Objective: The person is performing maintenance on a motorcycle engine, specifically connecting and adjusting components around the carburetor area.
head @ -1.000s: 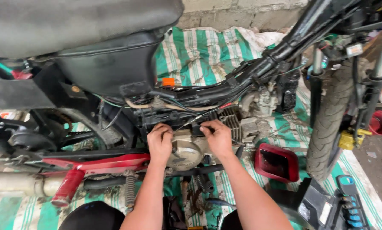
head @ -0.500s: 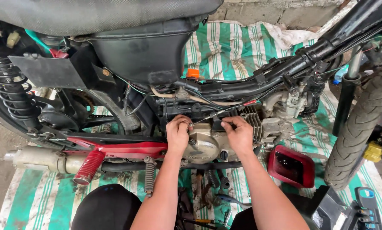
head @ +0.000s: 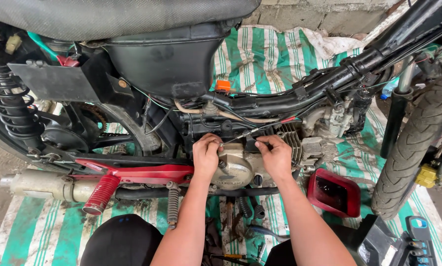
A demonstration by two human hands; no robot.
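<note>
Above the rounded tan metal engine cover (head: 238, 170), I pinch a thin stiff steel cable (head: 240, 136): left hand (head: 206, 155) and right hand (head: 276, 156) fingers closed on it; likely springy, best gripped near its end.

Single head-worn view, aimed steeply downward, held close above the motorcycle engine (head: 240, 165), striped tarp (head: 280, 59) seen beneath

Seat (head: 122, 17): long, grey, at the top.
Spring (head: 9, 106): black coil, on the left.
Pipe (head: 48, 184): dull silver, lying low on the left.
Foot peg (head: 101, 193): red, ribbed, just beside the pipe.
Tyre (head: 418, 148): black, on the right.
Red box (head: 334, 192): lying near the tyre.
Sheet (head: 260, 59): green and white stripes, under it all.
</note>
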